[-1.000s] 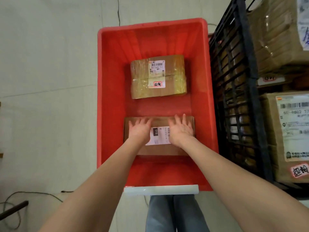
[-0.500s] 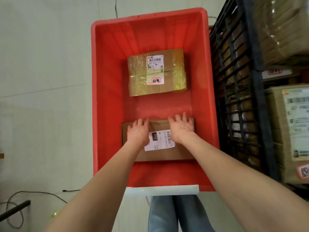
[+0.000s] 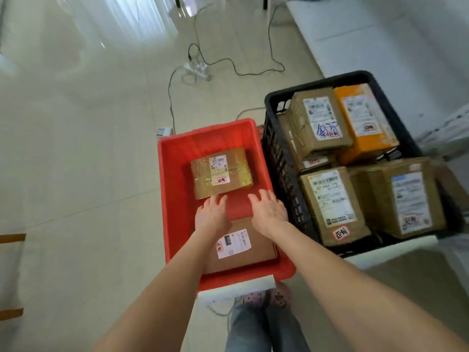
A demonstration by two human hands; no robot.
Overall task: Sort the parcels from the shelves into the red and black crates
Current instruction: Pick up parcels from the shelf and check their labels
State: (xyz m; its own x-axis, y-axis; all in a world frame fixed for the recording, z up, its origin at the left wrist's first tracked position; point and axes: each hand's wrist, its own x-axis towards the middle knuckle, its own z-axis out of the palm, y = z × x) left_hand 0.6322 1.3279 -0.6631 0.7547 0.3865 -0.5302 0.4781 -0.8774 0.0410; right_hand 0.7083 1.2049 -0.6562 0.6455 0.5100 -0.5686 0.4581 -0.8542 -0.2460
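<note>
Parcel first: flat brown parcel [image 3: 243, 247] with a white label lies label-up on the bottom of the red crate [image 3: 175, 199], at its near end, close to the near wall. Taped parcel [image 3: 220, 174] sits at the far end of the same crate, a strip of bare red bottom between the two. Left hand [image 3: 212, 215] and right hand [image 3: 269, 212] are palms down over that strip and the flat parcel's far edge, fingers straight and a little spread, nothing held in either. Can't tell if the heels of the hands touch the cardboard. Black crate [image 3: 281, 174] stands just beside the red one on the person's right, packed with labelled boxes, an orange parcel [image 3: 365, 120] at its far corner. Power strip [image 3: 198, 69] and a cable [image 3: 172, 102] lie on the tiled floor [image 3: 76, 148] beyond.

Step, as I read it: placing is done and this is the release. Next move calls for lifting both hands out and going for another parcel. Shelves aren't in view, so that means turning away, then checking the label to choose a crate
</note>
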